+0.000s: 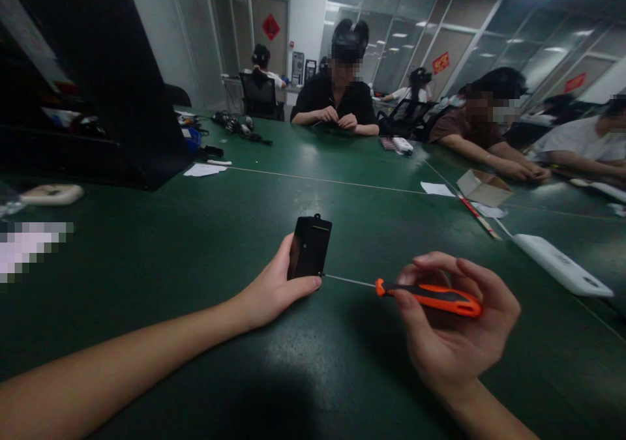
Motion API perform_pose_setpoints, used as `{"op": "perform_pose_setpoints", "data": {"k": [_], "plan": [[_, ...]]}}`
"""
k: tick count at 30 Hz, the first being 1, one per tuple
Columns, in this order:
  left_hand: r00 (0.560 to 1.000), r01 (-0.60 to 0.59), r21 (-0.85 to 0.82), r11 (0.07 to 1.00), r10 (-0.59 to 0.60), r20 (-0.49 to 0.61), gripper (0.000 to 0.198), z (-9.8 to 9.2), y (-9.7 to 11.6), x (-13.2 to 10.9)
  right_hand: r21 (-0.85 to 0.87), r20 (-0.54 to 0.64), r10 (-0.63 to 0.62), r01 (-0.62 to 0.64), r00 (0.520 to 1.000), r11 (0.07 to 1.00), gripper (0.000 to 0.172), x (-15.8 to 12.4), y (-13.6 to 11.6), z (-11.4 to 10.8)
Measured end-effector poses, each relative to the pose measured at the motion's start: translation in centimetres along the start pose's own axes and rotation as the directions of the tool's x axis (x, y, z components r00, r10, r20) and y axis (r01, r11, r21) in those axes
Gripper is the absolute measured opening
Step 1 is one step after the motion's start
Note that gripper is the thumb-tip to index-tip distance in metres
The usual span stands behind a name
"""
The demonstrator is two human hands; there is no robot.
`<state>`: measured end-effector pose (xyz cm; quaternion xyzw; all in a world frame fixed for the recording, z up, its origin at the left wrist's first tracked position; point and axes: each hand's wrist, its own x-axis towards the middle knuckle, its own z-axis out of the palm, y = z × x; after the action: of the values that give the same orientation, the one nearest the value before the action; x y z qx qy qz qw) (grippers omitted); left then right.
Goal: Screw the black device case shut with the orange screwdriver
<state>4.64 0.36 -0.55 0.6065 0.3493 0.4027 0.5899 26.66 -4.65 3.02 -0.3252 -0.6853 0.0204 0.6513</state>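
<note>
My left hand [274, 290] grips a small black plastic box [310, 247], holding it upright on its edge on the green table [195, 264]. My right hand [454, 329] is closed around the orange and black handle of a screwdriver [428, 296]. Its thin metal shaft runs left, and the tip touches the lower right corner of the box.
A white flat device [562, 265] lies to the right, a small cardboard box [484, 187] and paper slips behind it. A large black case [98, 81] stands at the far left, with cables and small parts [239, 127] behind. Several people sit along the far and right edges.
</note>
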Motion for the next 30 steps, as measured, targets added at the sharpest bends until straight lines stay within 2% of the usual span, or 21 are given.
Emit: {"op": "perform_pose_setpoints", "data": {"k": [4, 7, 10, 13, 15, 18, 22, 30], "plan": [[0.995, -0.027, 0.038, 0.999, 0.023, 0.101, 0.085, -0.1, -0.2, -0.2, 0.032, -0.108, 0.117, -0.114, 0.987, 0.993, 0.072, 0.1, -0.9, 0.2], [0.994, -0.048, 0.055, 0.997, 0.042, 0.097, 0.092, -0.1, -0.1, -0.6, 0.049, -0.089, 0.123, -0.119, 0.988, 0.992, 0.07, -0.1, -1.3, 0.3], [0.994, 0.053, 0.015, 0.998, -0.054, 0.096, 0.102, 0.3, 0.3, -1.4, 0.03, -0.024, 0.06, -0.059, 0.998, 0.998, 0.076, -0.2, -1.2, 0.2], [0.972, 0.191, -0.08, 0.978, -0.178, 0.154, 0.11, 1.3, 0.6, -2.4, 0.035, 0.027, 0.023, -0.024, 0.999, 0.999, 0.089, 0.1, -1.0, -0.2], [0.964, 0.217, -0.127, 0.968, -0.192, 0.182, 0.112, 2.1, 0.7, -3.0, 0.051, 0.06, 0.049, -0.053, 0.997, 0.997, 0.096, 0.2, -0.9, -0.4], [0.957, 0.231, -0.146, 0.962, -0.197, 0.213, 0.111, 2.8, 0.6, -3.4, 0.05, 0.05, 0.11, -0.112, 0.993, 0.992, 0.096, 0.3, -0.9, -0.5], [0.968, 0.208, -0.175, 0.962, -0.178, 0.175, 0.108, 3.0, 0.3, -3.4, 0.084, 0.04, 0.135, -0.138, 0.99, 0.987, 0.092, 0.3, -1.1, -0.2], [0.983, 0.167, -0.224, 0.96, -0.145, 0.111, 0.107, 2.9, 0.1, -3.1, 0.226, 0.141, 0.205, -0.233, 0.969, 0.946, 0.086, 0.8, -1.4, 0.0]]}}
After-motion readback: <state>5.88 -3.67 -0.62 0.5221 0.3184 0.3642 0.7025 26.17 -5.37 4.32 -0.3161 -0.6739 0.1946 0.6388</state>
